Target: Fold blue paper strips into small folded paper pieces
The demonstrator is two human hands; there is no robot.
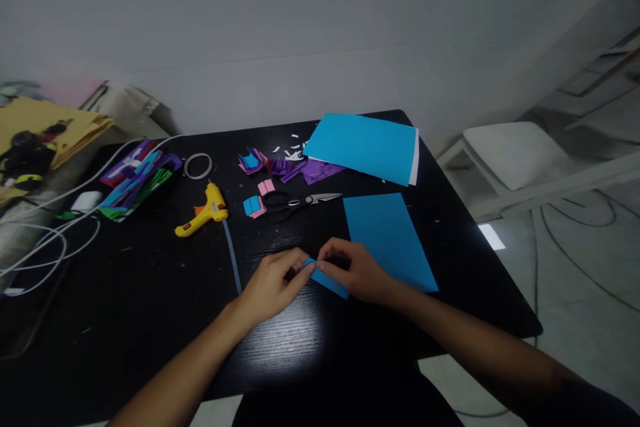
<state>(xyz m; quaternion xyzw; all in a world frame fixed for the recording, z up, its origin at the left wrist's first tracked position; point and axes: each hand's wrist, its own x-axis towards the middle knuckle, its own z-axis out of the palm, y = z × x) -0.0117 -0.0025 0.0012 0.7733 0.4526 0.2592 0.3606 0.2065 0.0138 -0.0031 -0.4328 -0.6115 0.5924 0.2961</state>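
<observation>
A narrow blue paper strip [331, 282] is held over the front middle of the black table. My left hand [278, 280] pinches its left end between thumb and fingers. Close beside it, my right hand [354, 269] is closed on the same strip, thumb and forefinger near the left thumb. A blue sheet [393, 237] lies flat just right of my right hand, partly behind it. Beyond my hands are black-handled scissors [315, 199] and small blue and pink folded pieces [253, 206].
A yellow glue gun [209, 210] and a tape ring [198, 165] lie left. More blue sheets [365, 147], purple paper [320, 171] and white scraps sit at the back. White cables [55, 230] and coloured paper strips [137, 177] are far left; a white chair [517, 153] stands right.
</observation>
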